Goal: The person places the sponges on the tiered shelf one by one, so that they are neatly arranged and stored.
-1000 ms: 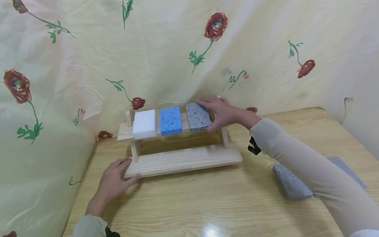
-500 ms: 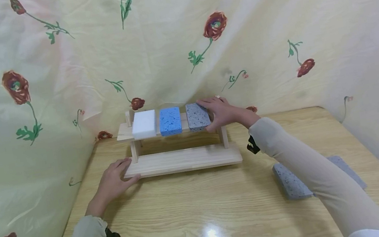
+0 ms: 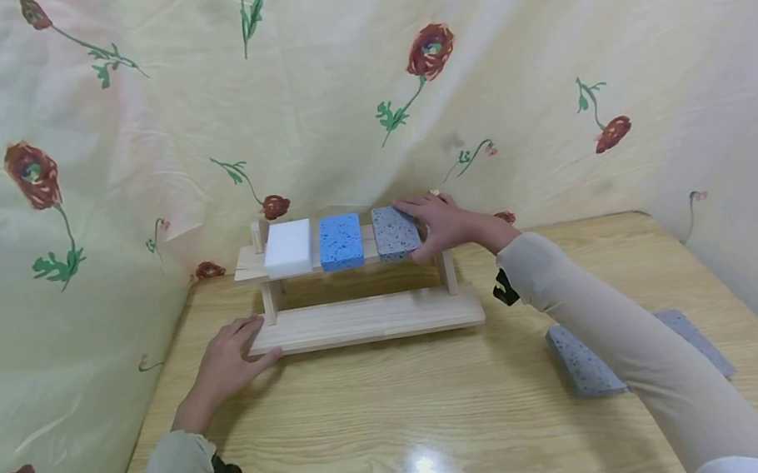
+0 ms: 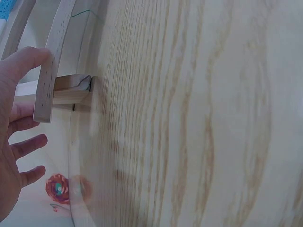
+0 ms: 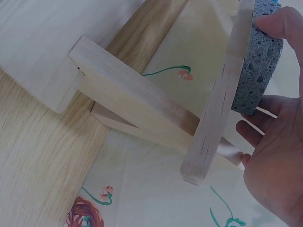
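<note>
A two-tier wooden shelf (image 3: 363,319) stands at the back of the table. On its upper board, from left to right, lie a white sponge (image 3: 288,248), a blue speckled sponge (image 3: 340,241) and a grey speckled sponge (image 3: 393,232). My right hand (image 3: 445,223) pinches the grey sponge, thumb at the front and fingers toward the back, as the right wrist view also shows on the sponge (image 5: 260,61). With thumb and fingers around the left end of the lower board, my left hand (image 3: 222,365) holds the shelf. Its thumb presses the board edge (image 4: 49,66) in the left wrist view.
Two more grey speckled sponges lie on the table at the right, one nearer (image 3: 586,365) and one farther right (image 3: 698,341), both partly hidden by my right sleeve. A flowered cloth (image 3: 319,69) hangs behind the table (image 3: 355,444) and along its sides.
</note>
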Demonstrator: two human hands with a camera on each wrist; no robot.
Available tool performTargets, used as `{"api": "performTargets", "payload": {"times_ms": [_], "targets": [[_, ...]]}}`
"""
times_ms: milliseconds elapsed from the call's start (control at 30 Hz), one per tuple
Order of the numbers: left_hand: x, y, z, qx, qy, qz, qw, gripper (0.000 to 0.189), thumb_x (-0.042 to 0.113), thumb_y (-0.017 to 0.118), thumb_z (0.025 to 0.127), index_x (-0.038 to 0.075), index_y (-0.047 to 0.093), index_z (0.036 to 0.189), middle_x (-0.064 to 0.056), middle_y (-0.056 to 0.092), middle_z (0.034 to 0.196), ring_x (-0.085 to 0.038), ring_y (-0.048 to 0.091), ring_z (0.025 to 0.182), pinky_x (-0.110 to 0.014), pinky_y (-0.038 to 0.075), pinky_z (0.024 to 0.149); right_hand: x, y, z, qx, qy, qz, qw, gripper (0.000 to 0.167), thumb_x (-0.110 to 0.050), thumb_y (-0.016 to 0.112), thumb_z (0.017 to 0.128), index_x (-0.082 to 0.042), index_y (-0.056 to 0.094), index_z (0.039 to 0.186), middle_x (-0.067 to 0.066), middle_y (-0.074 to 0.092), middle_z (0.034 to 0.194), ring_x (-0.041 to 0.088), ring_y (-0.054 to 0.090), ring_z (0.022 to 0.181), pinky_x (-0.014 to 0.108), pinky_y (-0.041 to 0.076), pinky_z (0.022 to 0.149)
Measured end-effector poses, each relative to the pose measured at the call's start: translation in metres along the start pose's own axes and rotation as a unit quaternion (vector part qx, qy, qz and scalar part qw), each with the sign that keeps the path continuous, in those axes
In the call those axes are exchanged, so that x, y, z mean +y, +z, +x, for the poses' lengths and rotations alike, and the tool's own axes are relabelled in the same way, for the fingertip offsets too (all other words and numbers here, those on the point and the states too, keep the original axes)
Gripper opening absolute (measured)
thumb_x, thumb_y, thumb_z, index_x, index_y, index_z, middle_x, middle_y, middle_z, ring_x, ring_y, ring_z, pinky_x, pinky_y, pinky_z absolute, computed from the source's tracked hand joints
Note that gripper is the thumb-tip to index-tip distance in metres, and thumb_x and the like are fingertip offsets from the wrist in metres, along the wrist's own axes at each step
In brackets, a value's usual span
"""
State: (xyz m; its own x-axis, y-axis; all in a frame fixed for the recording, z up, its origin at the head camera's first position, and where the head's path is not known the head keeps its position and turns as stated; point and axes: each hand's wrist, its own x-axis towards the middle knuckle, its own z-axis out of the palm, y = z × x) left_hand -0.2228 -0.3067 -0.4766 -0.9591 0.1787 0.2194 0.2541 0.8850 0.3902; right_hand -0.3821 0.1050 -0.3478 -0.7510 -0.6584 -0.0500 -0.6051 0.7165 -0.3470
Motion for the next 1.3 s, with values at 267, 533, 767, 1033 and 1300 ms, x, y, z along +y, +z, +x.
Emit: {"api": "performTargets", "payload": {"times_ms": [267, 533, 767, 1033, 1300], "targets": [[-0.0003, -0.0001, 0.0007, 0.0, 0.002, -0.003, 1.0, 0.076, 0.045, 0.077, 0.087, -0.001, 0.055, 0.144, -0.021, 0.055, 0.147, -0.045, 0.049, 0.136, -0.064, 0.04, 0.112, 0.0024, 0.0015, 0.0011, 0.0, 0.001, -0.003, 1.0, 0.105, -0.035, 0.079, 0.08, -0.008, 0.021, 0.163, 0.016, 0.022, 0.169, 0.04, 0.018, 0.154, 0.064, 0.01, 0.122], [-0.0001, -0.0001, 0.0002, 0.004, 0.005, -0.005, 1.0, 0.075, 0.044, 0.078, 0.087, -0.001, 0.056, 0.143, -0.021, 0.055, 0.146, -0.045, 0.05, 0.135, -0.064, 0.04, 0.111, 0.003, 0.0015, 0.0008, 0.0, 0.003, -0.007, 1.0, 0.105, -0.036, 0.079, 0.08, -0.008, 0.021, 0.163, 0.016, 0.022, 0.169, 0.041, 0.015, 0.155, 0.065, 0.009, 0.122], [0.0006, -0.0013, 0.0, -0.007, -0.006, -0.003, 1.0, 0.077, 0.047, 0.076, 0.088, 0.0, 0.054, 0.145, -0.021, 0.053, 0.148, -0.045, 0.048, 0.137, -0.065, 0.039, 0.112, 0.0035, 0.0016, 0.0011, -0.002, 0.001, -0.013, 0.9999, 0.107, -0.04, 0.077, 0.079, -0.008, 0.021, 0.163, 0.015, 0.021, 0.17, 0.041, 0.014, 0.156, 0.065, 0.008, 0.123], [0.0016, -0.0034, 0.0001, -0.007, -0.003, -0.001, 1.0, 0.077, 0.047, 0.076, 0.088, 0.0, 0.055, 0.144, -0.022, 0.054, 0.148, -0.045, 0.048, 0.137, -0.064, 0.039, 0.113, 0.0011, -0.0004, -0.0017, -0.005, -0.004, -0.007, 1.0, 0.107, -0.039, 0.076, 0.079, -0.007, 0.019, 0.163, 0.016, 0.02, 0.17, 0.041, 0.013, 0.157, 0.066, 0.006, 0.123], [0.0014, -0.0028, -0.0005, -0.005, -0.002, -0.005, 1.0, 0.076, 0.046, 0.076, 0.088, 0.0, 0.055, 0.144, -0.023, 0.054, 0.147, -0.046, 0.049, 0.136, -0.064, 0.04, 0.112, 0.0001, 0.0011, -0.0046, 0.01, -0.014, 0.006, 0.9998, 0.108, -0.037, 0.08, 0.079, -0.006, 0.02, 0.163, 0.015, 0.02, 0.17, 0.037, 0.016, 0.156, 0.063, 0.009, 0.124]]}}
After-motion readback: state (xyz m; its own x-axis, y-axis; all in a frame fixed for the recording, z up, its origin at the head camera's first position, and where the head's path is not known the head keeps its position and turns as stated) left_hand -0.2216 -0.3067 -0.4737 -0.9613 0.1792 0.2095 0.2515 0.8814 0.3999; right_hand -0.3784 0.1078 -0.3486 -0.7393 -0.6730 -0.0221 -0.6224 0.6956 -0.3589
